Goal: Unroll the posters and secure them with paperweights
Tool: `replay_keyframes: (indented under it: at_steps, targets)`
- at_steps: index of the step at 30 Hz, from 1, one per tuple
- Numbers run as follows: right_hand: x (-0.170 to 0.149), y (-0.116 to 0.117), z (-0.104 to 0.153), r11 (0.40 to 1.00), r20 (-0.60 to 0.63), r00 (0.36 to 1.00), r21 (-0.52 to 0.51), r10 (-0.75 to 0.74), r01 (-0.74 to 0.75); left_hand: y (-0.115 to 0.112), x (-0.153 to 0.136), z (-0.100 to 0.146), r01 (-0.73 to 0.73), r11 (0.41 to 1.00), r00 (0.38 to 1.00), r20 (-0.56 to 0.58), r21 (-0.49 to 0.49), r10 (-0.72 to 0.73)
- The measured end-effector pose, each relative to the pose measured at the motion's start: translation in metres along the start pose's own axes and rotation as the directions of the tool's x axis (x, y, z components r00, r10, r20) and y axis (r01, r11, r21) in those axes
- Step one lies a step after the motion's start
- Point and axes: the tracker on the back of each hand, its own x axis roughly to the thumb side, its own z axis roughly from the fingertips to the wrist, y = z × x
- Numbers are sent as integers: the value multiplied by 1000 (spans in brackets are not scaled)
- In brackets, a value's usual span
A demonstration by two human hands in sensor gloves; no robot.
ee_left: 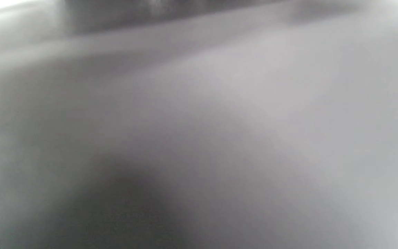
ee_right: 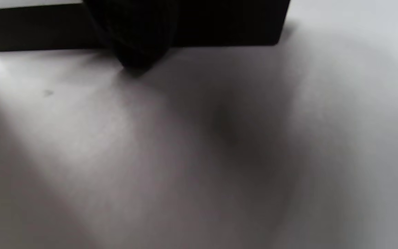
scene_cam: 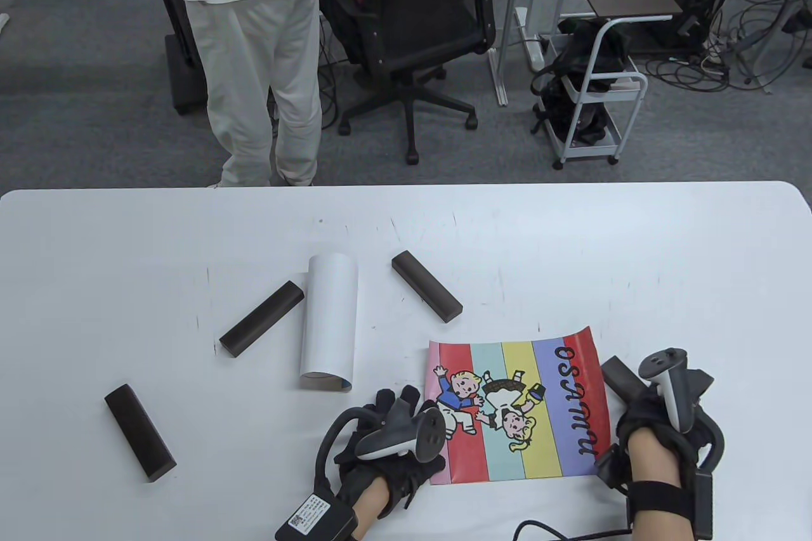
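A striped cartoon poster (scene_cam: pixel 517 408) lies unrolled near the table's front edge, its right edge curling up. My left hand (scene_cam: pixel 398 406) rests flat on the poster's left edge, fingers spread. My right hand (scene_cam: pixel 634 404) grips a dark paperweight (scene_cam: pixel 616 376) at the poster's right edge. In the right wrist view a gloved fingertip (ee_right: pixel 140 45) lies against that dark block (ee_right: pixel 29 31) on the table. A second poster (scene_cam: pixel 328 322) lies rolled up, white side out, left of centre. The left wrist view is only grey blur.
Three more dark paperweights lie loose: one (scene_cam: pixel 261 318) touching the roll's left side, one (scene_cam: pixel 426 285) to its right, one (scene_cam: pixel 139 431) at the front left. A person (scene_cam: pixel 254 59) stands behind the white table (scene_cam: pixel 634 249).
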Motion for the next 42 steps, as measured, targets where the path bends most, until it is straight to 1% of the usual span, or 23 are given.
replay_keyframes:
  at_steps: [2, 5, 7, 9, 11, 13, 16, 17, 20, 22, 25, 28, 31, 34, 38, 42]
  targets:
    - [0, -3, -1, 1000, -10, 1000, -12, 19, -19, 0, 0, 0, 0, 1000, 1000, 0, 0, 0]
    - [-2, -9, -1, 1000, -27, 1000, -14, 6, -6, 0, 0, 0, -1, 1000, 1000, 0, -1, 1]
    - [-5, -14, 0, 1000, -40, 999, -15, -22, 21, 0, 0, 0, -1, 1000, 1000, 0, -1, 1]
    - [-6, -24, 4, 998, -35, 997, -16, -63, 63, 0, 0, 0, -1, 1000, 1000, 0, -2, 1]
    - [-5, -34, 10, 994, -10, 995, -49, -100, 100, 0, 0, 0, 0, 1000, 1000, 0, -3, 0]
    - [-1, -49, 21, 989, 39, 991, -73, -130, 132, 0, 0, 0, -1, 1000, 1000, 0, -3, 1]
    - [10, -70, 43, 984, 144, 981, -103, -133, 148, 0, 0, 0, -1, 1000, 1000, 0, -3, 1]
    - [16, -76, 53, 982, 195, 972, -112, -131, 155, 0, 0, 0, -1, 1000, 1000, -1, -4, 1]
    - [28, -88, 76, 979, 299, 950, -148, -94, 143, 0, 0, 0, -1, 1000, 1000, -1, -3, 1]
    - [35, -91, 89, 981, 363, 930, -148, -65, 127, 0, 0, 0, -1, 1000, 1000, -1, -4, 1]
    - [43, -86, 102, 985, 425, 905, -140, -29, 97, 0, 0, 0, -1, 1000, 1000, -1, -4, 1]
    - [48, -69, 102, 992, 428, 904, -119, 12, 43, 0, 0, 0, -1, 1000, 1000, -1, -5, 1]
    - [50, -46, 90, 994, 380, 922, -101, 76, -40, 0, 0, 0, -1, 1000, 1000, -1, -5, 1]
    - [47, -26, 72, 989, 301, 944, -107, 134, -106, 0, 0, -1, -2, 1000, 1000, -1, -6, 2]
    - [41, -7, 51, 986, 230, 961, -88, 156, -139, 0, 0, -1, -2, 1000, 1000, -1, -7, 2]
    - [36, 7, 38, 987, 206, 966, -76, 157, -144, 0, 0, -1, -3, 1000, 1000, -1, -6, 2]
